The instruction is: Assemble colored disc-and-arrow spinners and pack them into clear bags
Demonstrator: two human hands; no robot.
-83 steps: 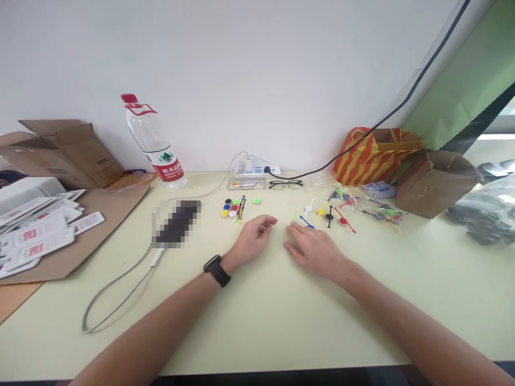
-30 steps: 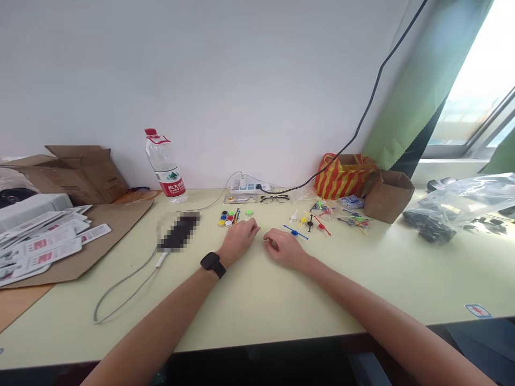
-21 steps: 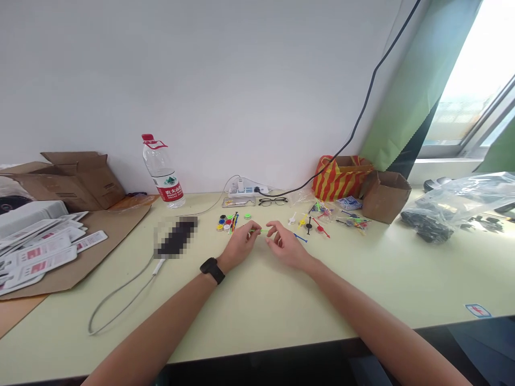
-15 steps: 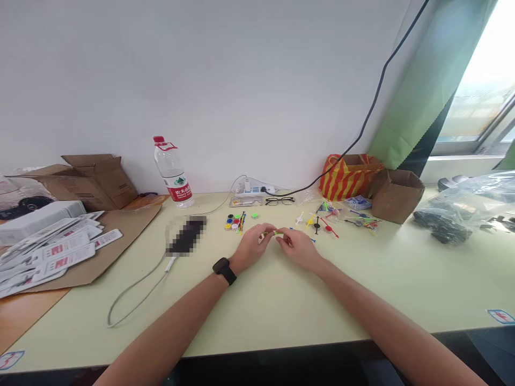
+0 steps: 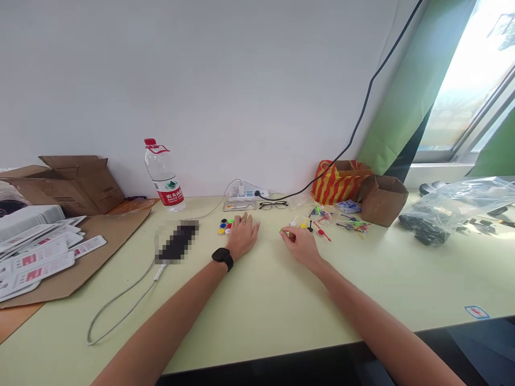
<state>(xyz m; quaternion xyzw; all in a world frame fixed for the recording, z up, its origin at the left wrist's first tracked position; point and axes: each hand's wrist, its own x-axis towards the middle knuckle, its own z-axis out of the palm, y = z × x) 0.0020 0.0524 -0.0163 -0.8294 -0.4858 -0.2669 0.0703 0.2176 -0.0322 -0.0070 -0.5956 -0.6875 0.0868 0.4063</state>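
My left hand [image 5: 242, 236] lies palm down with its fingers stretched out and apart, beside and partly over a group of small coloured discs. A blue disc [image 5: 223, 227] and a yellow disc [image 5: 221, 232] show at its left; the hand hides others. In my right hand [image 5: 300, 244] the thumb and forefinger pinch a small green plastic piece [image 5: 286, 232], mostly covered by the fingers. Just beyond that hand lie small plastic pieces with round middles and thin arms: a white one [image 5: 293, 221], a black one [image 5: 310, 227] and a red one [image 5: 322, 232].
Bagged plastic pieces [image 5: 354, 225] lie at the right, near a cardboard box [image 5: 384, 201] and a striped bag [image 5: 341, 185]. Glasses [image 5: 273, 205] and a power strip [image 5: 251, 194] sit by the wall. A water bottle [image 5: 167, 182] and a blurred-out device [image 5: 178, 242] with a cable stand left.
My hands, together on the green piece before, have come apart. My left hand has moved left and opened over the discs; my right hand keeps the green piece. The view has shifted slightly right.
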